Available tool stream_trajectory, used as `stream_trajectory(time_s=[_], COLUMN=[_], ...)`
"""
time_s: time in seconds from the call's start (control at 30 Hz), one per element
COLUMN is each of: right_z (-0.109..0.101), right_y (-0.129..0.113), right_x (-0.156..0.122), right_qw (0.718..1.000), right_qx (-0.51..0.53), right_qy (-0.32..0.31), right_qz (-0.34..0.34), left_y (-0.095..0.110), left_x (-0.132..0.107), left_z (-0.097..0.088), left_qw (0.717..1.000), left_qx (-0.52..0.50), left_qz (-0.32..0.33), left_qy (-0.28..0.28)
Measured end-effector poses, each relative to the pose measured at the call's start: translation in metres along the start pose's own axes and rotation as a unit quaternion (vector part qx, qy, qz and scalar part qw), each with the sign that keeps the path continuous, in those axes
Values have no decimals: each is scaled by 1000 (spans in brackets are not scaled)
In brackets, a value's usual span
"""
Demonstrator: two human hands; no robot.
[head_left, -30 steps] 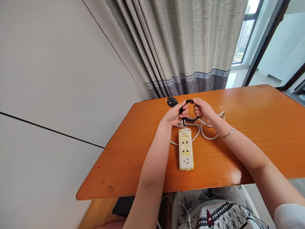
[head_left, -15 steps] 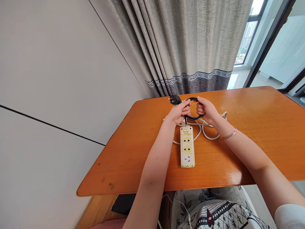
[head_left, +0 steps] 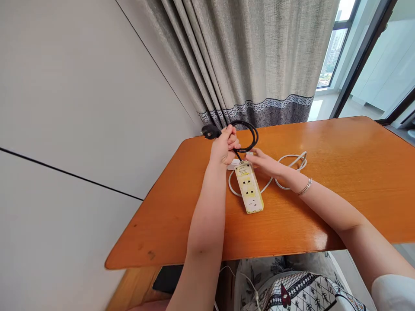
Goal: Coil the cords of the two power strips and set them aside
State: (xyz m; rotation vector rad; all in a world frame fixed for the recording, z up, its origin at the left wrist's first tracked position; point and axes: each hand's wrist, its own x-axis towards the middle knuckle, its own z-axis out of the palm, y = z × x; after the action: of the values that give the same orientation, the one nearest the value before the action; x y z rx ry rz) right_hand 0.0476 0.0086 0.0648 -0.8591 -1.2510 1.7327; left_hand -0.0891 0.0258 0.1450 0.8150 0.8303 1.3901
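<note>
My left hand (head_left: 227, 146) is closed around a coiled black power cord (head_left: 255, 137), whose loop stands out to the right of the fist. The cord's black plug (head_left: 210, 131) sticks out on the left side of this hand. From the coil the cord runs down to a worn, cream power strip (head_left: 249, 188) with yellowed patches, lying at a slant. My right hand (head_left: 261, 163), fingers stretched out, is beside the top end of the strip; whether it touches is unclear. Behind the strip is a white cable (head_left: 287, 156), partly hidden, with a white block (head_left: 232, 164) near my left wrist.
The orange-brown wooden table (head_left: 340, 181) has its far edge near a grey curtain (head_left: 275, 52). A pale wall (head_left: 65, 108) stands along the left. Below the near edge, a dark flat object (head_left: 167, 277) and a thin white cable (head_left: 248, 276) show.
My left hand has moved left with the coil and plug. My right hand has let go of the coil and come down to the strip's top. The strip has shifted and turned.
</note>
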Motion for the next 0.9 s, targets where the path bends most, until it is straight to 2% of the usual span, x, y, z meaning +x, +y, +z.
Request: stream_trajectory(time_s=[0.1,0.17,0.27,0.37,0.43,0.57,0.63,0.7,0.77,0.83,0.9], right_z=[5,7,8,8,7,6,2,-4,-13,-21,-28], right_y=[14,21,25,16,4,-31,-48,-64,-76,-82,-81], right_x=[-5,-7,-10,-14,-20,-35,-43,-50,-55,-57,-53], right_qw=[982,959,927,899,861,719,686,682,700,739,789], right_qx=[-142,-225,-333,-396,-480,-690,-719,-709,-661,-574,-466], right_qy=[-126,-170,-171,-177,-158,-42,12,60,83,80,73], right_qz=[18,10,-31,-60,-55,-78,-116,-171,-257,-343,-393], left_y=[6,9,13,18,21,25,24,20,16,10,3], left_x=[5,8,11,13,13,13,13,13,12,10,6], left_z=[-9,-15,-23,-27,-29,-32,-33,-33,-32,-29,-24], left_qw=[998,996,991,985,981,971,969,973,980,988,990], left_qx=[-24,-35,-42,-46,-46,-19,15,56,94,122,139], left_qz=[43,69,99,125,144,178,186,171,136,80,8], left_qy=[33,54,83,106,124,156,159,143,106,49,-25])
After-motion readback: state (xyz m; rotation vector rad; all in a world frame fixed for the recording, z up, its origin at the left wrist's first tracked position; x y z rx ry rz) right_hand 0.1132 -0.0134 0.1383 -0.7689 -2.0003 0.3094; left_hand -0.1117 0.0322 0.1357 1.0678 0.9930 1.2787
